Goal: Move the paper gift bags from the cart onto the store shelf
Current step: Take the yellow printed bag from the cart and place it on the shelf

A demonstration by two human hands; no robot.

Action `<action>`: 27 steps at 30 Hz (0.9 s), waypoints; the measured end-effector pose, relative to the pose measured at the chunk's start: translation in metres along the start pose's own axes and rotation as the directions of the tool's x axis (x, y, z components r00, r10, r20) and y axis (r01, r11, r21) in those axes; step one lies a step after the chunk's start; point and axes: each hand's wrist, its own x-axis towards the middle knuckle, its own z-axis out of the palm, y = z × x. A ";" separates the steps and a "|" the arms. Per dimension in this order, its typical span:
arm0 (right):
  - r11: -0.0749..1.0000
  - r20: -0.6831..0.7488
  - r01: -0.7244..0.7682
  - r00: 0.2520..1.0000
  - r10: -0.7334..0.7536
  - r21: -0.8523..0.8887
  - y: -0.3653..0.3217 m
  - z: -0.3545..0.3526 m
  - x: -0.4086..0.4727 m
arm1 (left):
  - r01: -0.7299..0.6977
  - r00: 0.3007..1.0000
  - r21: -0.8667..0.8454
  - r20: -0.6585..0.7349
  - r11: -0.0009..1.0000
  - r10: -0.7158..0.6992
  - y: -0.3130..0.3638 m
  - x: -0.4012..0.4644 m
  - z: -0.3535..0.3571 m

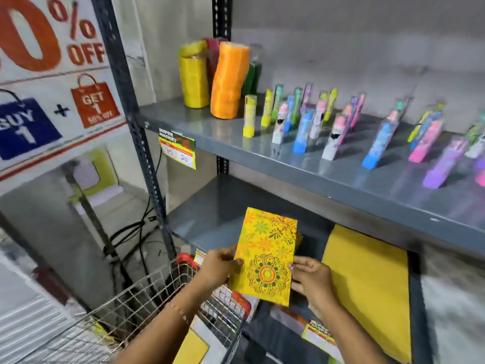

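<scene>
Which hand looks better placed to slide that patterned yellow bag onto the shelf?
Probably the right hand. It grips the gift bag on the side toward the open middle shelf and the plain yellow bag there. The left hand is over the cart.

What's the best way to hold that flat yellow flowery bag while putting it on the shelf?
By its two long side edges near the lower half, one hand from each side, as now: the left hand and right hand pinch the patterned gift bag. It is thin, flat and upright, so edge grips probably keep it from flopping.

Glossy metal shelf (262, 153); wire cart (147, 292).
</scene>
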 end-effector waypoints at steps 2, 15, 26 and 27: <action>0.998 -0.023 -0.039 0.999 0.037 -0.053 0.002 0.006 0.025 | -0.012 0.999 0.131 -0.045 0.991 0.018 0.000 0.038 0.004; 0.974 -0.135 -0.053 0.991 0.023 -0.220 0.038 0.011 0.087 | 0.070 0.997 0.624 -0.054 0.778 -0.046 -0.018 0.137 0.031; 0.924 -0.127 -0.039 0.992 -0.010 -0.380 0.047 0.009 0.084 | 0.104 0.995 0.630 -0.074 0.769 -0.073 -0.028 0.142 0.036; 0.887 -0.130 -0.021 0.990 -0.045 -0.462 0.043 0.009 0.080 | 0.115 0.993 0.562 -0.095 0.819 -0.074 -0.028 0.140 0.034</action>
